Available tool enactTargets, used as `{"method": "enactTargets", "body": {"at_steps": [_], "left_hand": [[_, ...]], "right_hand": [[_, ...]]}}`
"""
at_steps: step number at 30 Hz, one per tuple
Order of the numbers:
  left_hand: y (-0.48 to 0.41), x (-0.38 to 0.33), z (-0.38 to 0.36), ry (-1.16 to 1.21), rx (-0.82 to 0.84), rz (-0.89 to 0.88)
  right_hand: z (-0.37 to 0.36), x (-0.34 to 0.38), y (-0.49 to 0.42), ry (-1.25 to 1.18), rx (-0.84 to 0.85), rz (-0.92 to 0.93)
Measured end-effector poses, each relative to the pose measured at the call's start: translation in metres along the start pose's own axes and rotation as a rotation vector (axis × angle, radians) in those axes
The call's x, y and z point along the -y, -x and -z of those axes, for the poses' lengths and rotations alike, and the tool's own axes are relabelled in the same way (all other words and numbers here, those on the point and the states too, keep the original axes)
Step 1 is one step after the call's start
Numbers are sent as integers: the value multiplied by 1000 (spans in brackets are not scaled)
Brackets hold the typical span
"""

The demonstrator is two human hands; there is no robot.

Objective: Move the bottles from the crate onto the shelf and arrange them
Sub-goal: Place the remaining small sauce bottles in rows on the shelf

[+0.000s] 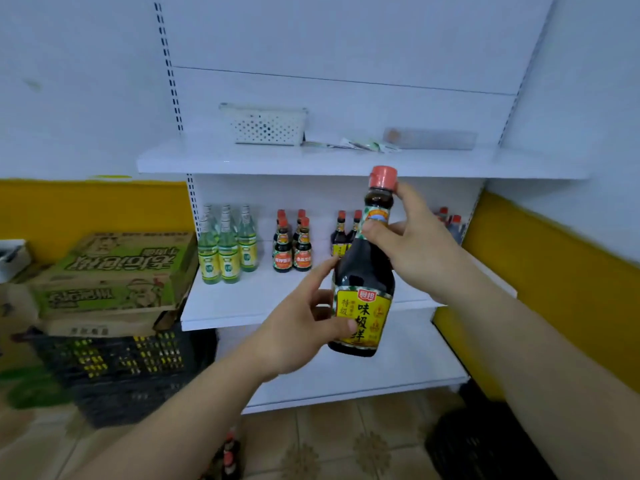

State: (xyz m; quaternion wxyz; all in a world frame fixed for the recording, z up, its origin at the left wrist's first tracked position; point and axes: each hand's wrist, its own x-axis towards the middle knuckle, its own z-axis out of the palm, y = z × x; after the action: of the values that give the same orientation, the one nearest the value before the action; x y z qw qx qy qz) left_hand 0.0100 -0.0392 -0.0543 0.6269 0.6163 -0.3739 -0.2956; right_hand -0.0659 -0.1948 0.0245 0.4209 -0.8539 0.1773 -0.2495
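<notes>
A dark soy sauce bottle with a red cap and yellow label is held upright in front of the middle shelf. My right hand grips its neck with thumb and fingers. My left hand holds its lower body, thumb across the label. On the middle shelf stand several clear green-labelled bottles, several small dark bottles with orange labels, two dark bottles behind the held one, and more red-capped bottles at the far right. Red bottle caps show low on the floor between my arms.
The upper shelf carries a white perforated basket, papers and a clear box. Cardboard boxes sit on a black crate to the left. Another black crate stands at the lower right. Yellow wall bands flank the shelving.
</notes>
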Motion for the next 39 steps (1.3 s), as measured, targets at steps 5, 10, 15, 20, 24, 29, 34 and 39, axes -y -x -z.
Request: {"method": "enactTargets", "body": {"at_steps": [5,10,15,20,24,29,34,39], "left_hand": [[-50,29,-46,-26,83,67],[-114,56,-49,-35,116,98],[-195,97,-30,-24,120,124],[-279,143,-10,-43,147,169],[-331,181,-2,-116,141,199],[-388,237,1,-152,49,251],[-434,292,4,-250,-68,345],[-477,341,18,-286,-178,346]], "right_hand": [[31,-55,-13,7,-39,-62],[32,-106,-60,-33,-48,-109],[16,-160,-132,-25,-32,-144],[3,-211,-199,-41,-43,-211],[-9,-253,-240,-19,8,-225],[-35,-312,-292,37,109,-229],[-66,-376,-335,49,205,-202],[-95,-426,-379,29,264,-122]]}}
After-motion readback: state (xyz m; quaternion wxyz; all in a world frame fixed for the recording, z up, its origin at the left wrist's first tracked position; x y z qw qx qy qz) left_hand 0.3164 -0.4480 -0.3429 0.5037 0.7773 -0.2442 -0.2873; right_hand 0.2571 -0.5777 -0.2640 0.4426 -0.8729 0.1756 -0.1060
